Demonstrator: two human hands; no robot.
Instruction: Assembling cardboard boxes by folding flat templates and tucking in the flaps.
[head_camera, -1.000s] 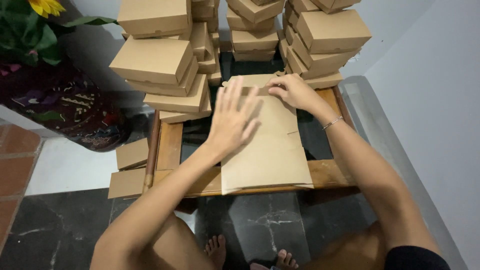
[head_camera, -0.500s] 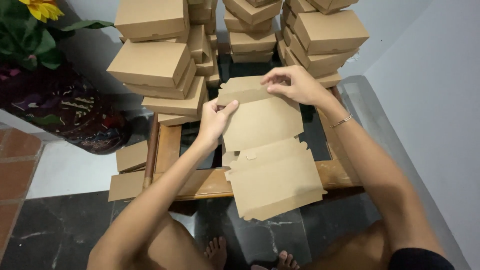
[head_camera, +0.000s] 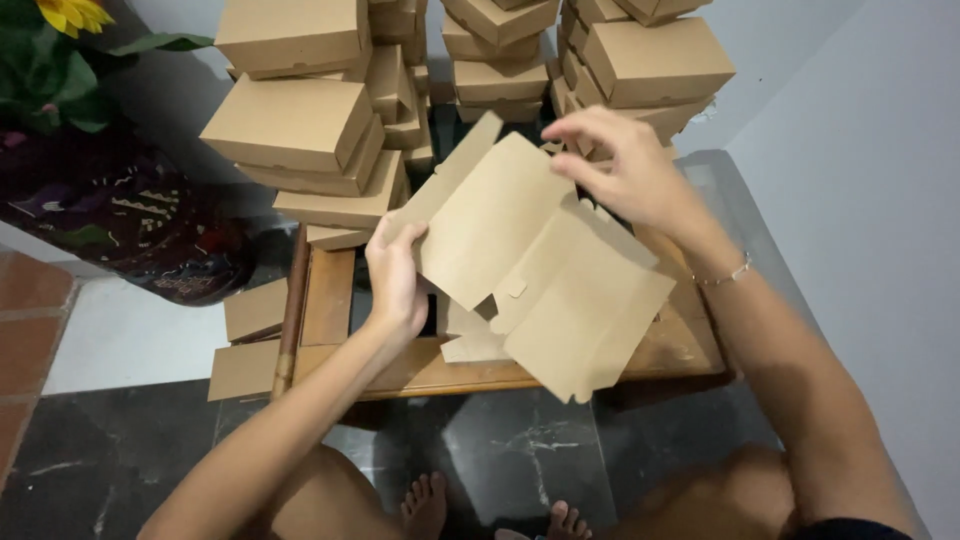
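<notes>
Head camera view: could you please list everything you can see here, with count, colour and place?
Flat cardboard sheet: one, brown, partly folded, held above the table.
Folded boxes: many, brown, stacked in piles behind the table; exact count unclear.
Wooden table: one, brown, low, under the sheet.
Cardboard pieces: at least two, brown, on the floor left of the table.
Sunflower: one, yellow, top left corner.
Dark patterned pot: one, far left.
Bracelet: one, thin, on the right wrist.
Left hand: grips the sheet's left edge.
Right hand: touches the sheet's top.
Feet: two, bare, bottom centre.
</notes>
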